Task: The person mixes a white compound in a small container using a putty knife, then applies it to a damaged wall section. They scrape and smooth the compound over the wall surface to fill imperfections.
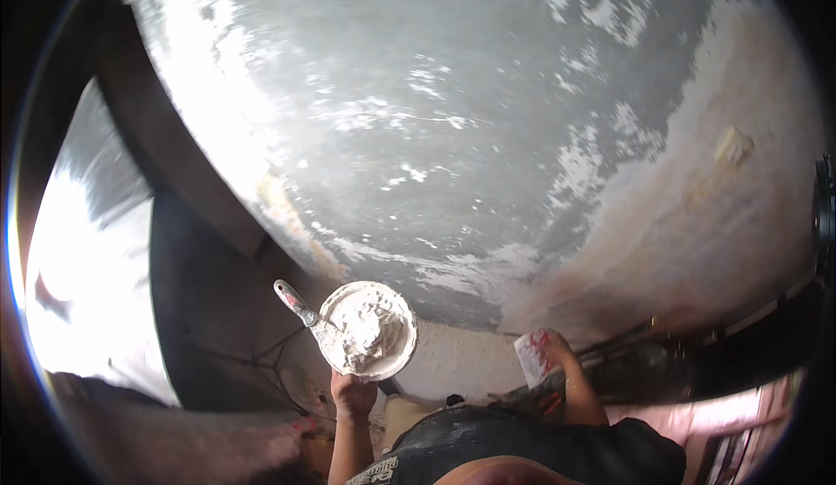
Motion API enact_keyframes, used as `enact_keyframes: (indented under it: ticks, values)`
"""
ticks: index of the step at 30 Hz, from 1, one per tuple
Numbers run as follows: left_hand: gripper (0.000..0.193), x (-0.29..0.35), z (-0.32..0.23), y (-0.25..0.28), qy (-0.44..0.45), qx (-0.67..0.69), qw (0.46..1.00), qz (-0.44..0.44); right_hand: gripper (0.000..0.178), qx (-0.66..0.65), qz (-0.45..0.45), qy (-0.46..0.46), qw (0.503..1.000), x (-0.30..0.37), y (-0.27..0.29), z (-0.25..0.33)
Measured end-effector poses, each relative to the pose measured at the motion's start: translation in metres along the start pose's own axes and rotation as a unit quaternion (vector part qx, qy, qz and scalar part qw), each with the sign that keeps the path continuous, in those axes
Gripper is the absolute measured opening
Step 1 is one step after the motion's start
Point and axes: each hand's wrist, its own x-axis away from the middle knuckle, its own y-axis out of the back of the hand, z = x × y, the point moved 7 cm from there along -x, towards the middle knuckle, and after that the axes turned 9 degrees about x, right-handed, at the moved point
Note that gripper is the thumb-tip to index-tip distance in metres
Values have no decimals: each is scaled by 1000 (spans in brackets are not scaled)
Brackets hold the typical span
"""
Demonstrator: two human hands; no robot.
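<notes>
A round tub (412, 346) heaped with white putty (370, 328) rests in my left hand (351, 391), whose fingers are closed around its underside. Out of the tub's left rim leans the handle of a putty knife (292, 298); its blade is hidden in the putty. Over to the right, my right hand (556, 350) grips a flat white piece with red marks (531, 359). Whether that piece is a bag, a cloth or a tool I cannot tell. Both hands are apart from the wall.
Ahead rises a grey wall (488, 171) with patchy white smears. At the right is a pinkish wall area (697, 224) bearing a pale yellowish lump (734, 147). A dark frame (165, 137) borders a bright opening at the left. Thin dark rods (277, 365) stand below it.
</notes>
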Motion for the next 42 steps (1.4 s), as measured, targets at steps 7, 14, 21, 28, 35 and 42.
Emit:
enact_keyframes:
  ticks: [7,14,21,28,35,42]
  values:
    - [95,-111,-6,-2,217,-88,971,49,44,-585,-176,-4,791,62,-6,141]
    - [70,-163,-10,-17,380,-156,909,74,63,-614,-169,19,771,23,-30,337]
    - [54,-183,-15,5,510,-138,844,98,64,-505,-83,57,857,7,4,385]
    - [74,-174,-18,-12,477,-142,862,96,55,-385,82,199,897,-30,-12,411]
    - [82,-159,-16,-13,399,-107,906,92,62,-229,70,62,969,-55,-18,405]
    - [80,-159,-27,-26,366,-167,911,90,64,52,-148,406,900,-13,100,542]
